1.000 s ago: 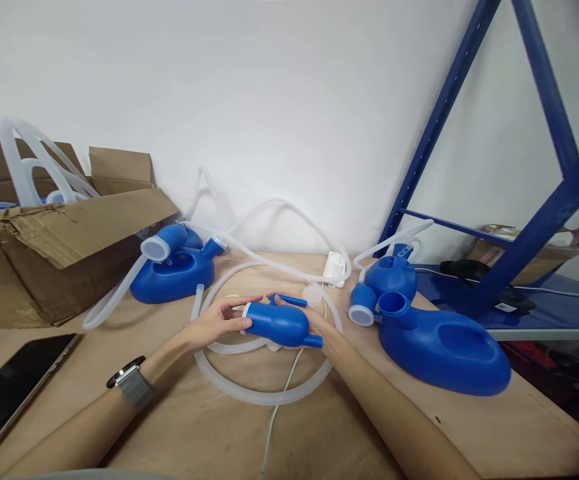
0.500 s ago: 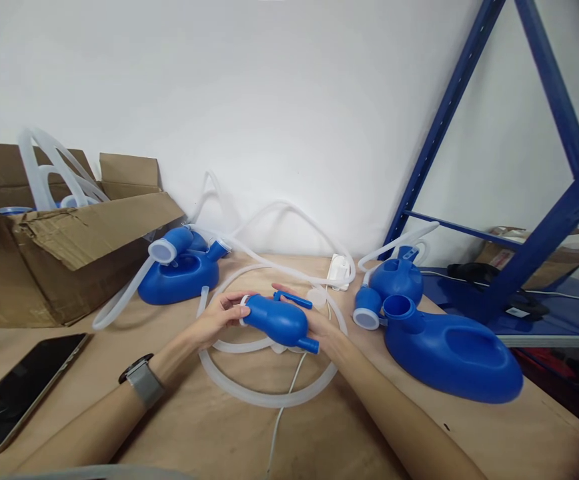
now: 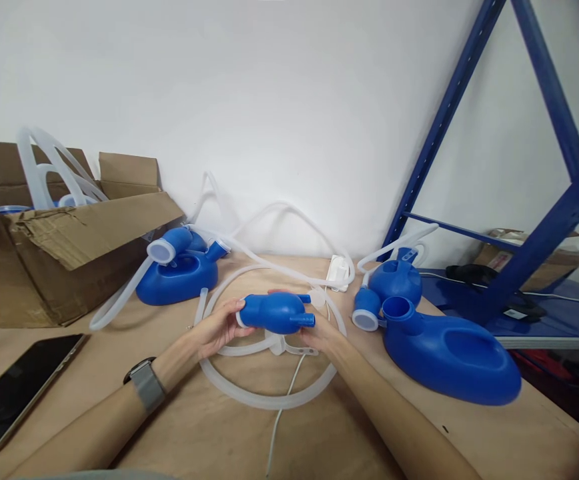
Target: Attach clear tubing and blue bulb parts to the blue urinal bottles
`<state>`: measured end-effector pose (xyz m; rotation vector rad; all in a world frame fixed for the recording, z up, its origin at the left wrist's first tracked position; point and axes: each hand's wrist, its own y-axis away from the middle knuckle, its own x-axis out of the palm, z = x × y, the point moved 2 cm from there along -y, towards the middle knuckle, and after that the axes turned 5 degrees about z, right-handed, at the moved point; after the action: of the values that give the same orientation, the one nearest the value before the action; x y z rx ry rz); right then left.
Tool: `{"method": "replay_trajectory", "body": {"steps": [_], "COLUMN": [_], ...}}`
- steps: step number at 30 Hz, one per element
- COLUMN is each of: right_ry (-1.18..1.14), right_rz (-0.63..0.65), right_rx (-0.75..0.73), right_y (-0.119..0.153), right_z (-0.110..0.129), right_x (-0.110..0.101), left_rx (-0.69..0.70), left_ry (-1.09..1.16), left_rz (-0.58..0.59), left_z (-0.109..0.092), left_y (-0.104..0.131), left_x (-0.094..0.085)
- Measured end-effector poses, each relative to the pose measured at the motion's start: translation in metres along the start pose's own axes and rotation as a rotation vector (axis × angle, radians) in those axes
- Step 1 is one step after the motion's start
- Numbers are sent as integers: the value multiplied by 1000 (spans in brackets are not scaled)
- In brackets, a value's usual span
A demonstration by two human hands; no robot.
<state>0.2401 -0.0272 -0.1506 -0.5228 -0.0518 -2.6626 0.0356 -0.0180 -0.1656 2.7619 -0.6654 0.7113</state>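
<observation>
Both hands hold a blue bulb-shaped plastic urinal head (image 3: 274, 313), lying sideways above the table. My left hand (image 3: 222, 327) is closed round its white-rimmed end at the left. My right hand (image 3: 323, 331) supports it from behind at the right, where a short spout and a slim tab stick out; most of those fingers are hidden. Below lies a coil of translucent hose (image 3: 269, 402), with a clear plastic cap and strap (image 3: 278, 344) inside the loop. To the right rests a blue urinal bottle (image 3: 454, 353) with an uncovered neck.
An open cardboard box (image 3: 59, 267) with hoses stands at left, a dark-screened tablet (image 3: 22, 393) before it. Another blue bottle (image 3: 179, 277) with a hose sits beside the box. A third bottle (image 3: 394, 279) stands at right, near a blue metal rack (image 3: 449, 120). A white cable (image 3: 275, 433) crosses the table.
The urinal head has been turned in my hands: its spout end has risen and it lies more level. My right fingers have shifted further behind it. The clear cap below shows more.
</observation>
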Motion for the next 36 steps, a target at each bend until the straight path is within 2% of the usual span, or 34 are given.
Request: {"method": "replay_trajectory", "body": {"steps": [3,6,9,12,16,18,21,27,30,36], "right_ry": [-42,-142,-172,-144,-118,-38,103,471,514,446], "right_rz": [-4,109,181,103,-110,-155,-119,17,4,3], "right_rx": [-2,-17,-28,-56,-119,-129,-160,-344,-379,-309], "right_y": [3,7,8,6,4,5,7,12,15,16], "right_z": [0,3,8,9,5,3,2,2,2,5], "right_x": [5,5,1,-3,-6,-4,1,14,16,15], "left_rx": [10,54,142,248,402,483,590,721,761,845], "left_ry": [51,61,-42,-262,-614,-759,-924,-1000,-999,-1065], "left_rz": [-40,-65,-59,-44,-63,-60,-48,-109,-98,66], "left_z": [-2,-8,-15,-23,-27,-24,-14,4,8,5], "left_y": [0,-1,-2,-1,4,8,16,28,29,33], "left_x": [0,-3,-9,-11,-3,2,9,18,23,30]}}
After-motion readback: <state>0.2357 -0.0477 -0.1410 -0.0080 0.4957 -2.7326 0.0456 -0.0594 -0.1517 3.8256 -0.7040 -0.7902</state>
